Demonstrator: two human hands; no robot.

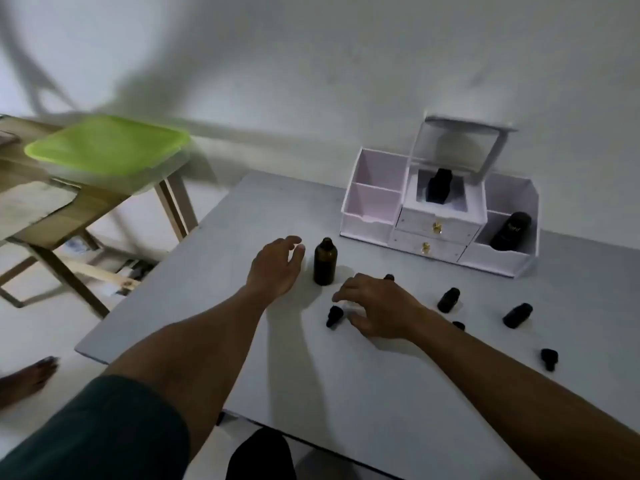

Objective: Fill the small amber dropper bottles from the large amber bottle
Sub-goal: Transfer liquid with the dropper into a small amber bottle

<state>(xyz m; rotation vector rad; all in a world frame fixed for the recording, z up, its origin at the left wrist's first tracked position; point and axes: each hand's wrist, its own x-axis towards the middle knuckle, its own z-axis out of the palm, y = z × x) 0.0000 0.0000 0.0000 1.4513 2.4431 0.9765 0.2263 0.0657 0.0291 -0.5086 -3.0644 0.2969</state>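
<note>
The large amber bottle [325, 261] stands upright and uncapped on the grey table [346, 375]. My left hand [275, 266] hovers just left of it, fingers apart and holding nothing. My right hand [375, 306] rests low on the table to the bottle's front right, its thumb and fingers closed around the glass tube of a black-bulbed dropper [334, 317]. A small amber bottle [389, 277] peeks out behind that hand. Two more small bottles [448, 299] [517, 315] stand to the right. Another dropper [549, 358] and a black cap [459, 325] lie nearby.
A white organizer [377, 216] with drawers and a raised lid stands at the back of the table, holding two dark bottles [439, 186] [510, 230]. To the left is a wooden table [41, 209] carrying a green-lidded box [107, 147]. A bare foot [31, 375] is on the floor.
</note>
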